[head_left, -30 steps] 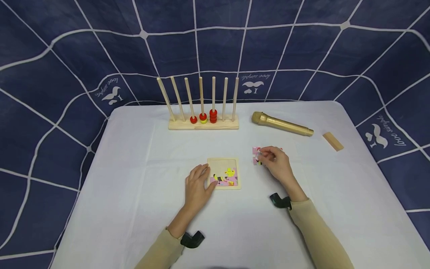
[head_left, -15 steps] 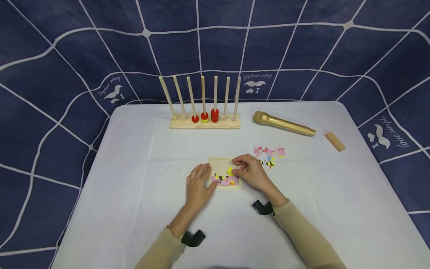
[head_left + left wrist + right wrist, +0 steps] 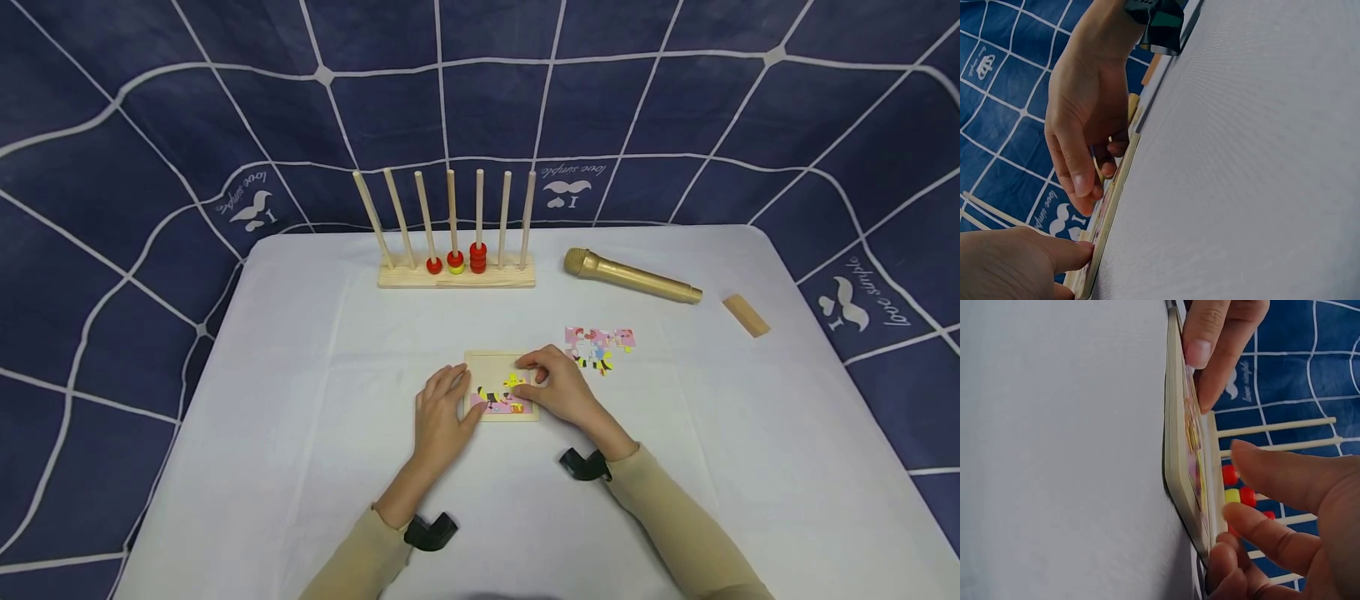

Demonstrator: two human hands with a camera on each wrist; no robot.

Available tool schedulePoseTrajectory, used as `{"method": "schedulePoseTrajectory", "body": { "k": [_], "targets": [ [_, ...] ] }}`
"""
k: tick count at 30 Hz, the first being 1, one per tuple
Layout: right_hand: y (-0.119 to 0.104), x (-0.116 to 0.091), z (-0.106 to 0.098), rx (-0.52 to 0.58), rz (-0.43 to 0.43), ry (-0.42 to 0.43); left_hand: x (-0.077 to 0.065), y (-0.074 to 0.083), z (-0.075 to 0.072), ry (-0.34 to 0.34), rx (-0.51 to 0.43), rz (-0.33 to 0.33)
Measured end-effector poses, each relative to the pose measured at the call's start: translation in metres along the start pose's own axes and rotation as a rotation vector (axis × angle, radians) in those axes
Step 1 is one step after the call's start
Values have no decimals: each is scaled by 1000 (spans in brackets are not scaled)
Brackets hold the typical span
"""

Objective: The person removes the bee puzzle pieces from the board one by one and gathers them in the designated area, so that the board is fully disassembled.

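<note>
Puzzle tray (image 3: 491,367) likely light, stiff: hold rim (image 3: 501,419). Loose pieces (image 3: 597,340) probably thin: pinch edges. Left hand (image 3: 438,419): fingers (image 3: 447,383) extended; right hand (image 3: 564,388): parted, empty.

Only legible txt is "I" + "love simple", white on the blue cloth (image 3: 487,108), ea. w/ heart & moustache signs: one print (image 3: 567,188) upside down, just R of the peg rack (image 3: 457,282) & behind it; another slanted, L of rack; a third turned sideways, well R of rack. L wrist view: crown sign (image 3: 985,67) on cloth, well apart from rack, its txt too small to read.
</note>
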State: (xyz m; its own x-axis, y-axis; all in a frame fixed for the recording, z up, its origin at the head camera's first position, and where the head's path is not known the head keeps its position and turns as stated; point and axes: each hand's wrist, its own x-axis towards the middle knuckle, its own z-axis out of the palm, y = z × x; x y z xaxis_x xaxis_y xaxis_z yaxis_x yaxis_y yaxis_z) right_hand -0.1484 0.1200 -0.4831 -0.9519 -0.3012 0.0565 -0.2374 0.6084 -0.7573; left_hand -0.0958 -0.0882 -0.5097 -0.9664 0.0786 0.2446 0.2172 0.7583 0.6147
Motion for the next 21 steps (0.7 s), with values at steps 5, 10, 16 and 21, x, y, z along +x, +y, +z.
{"method": "schedulePoseTrajectory", "body": {
  "k": [5,10,16,21],
  "targets": [
    [-1,-1,2,-53,9,-18,0,1,-1,3,1,4],
    [-2,-2,5,-106,10,-34,-1,0,0,9,6,8],
    [-3,-3,8,-131,12,-23,-1,0,0,12,12,12],
    [-3,-4,8,-152,18,-29,-1,-1,1,6,5,6]
  ]
}}
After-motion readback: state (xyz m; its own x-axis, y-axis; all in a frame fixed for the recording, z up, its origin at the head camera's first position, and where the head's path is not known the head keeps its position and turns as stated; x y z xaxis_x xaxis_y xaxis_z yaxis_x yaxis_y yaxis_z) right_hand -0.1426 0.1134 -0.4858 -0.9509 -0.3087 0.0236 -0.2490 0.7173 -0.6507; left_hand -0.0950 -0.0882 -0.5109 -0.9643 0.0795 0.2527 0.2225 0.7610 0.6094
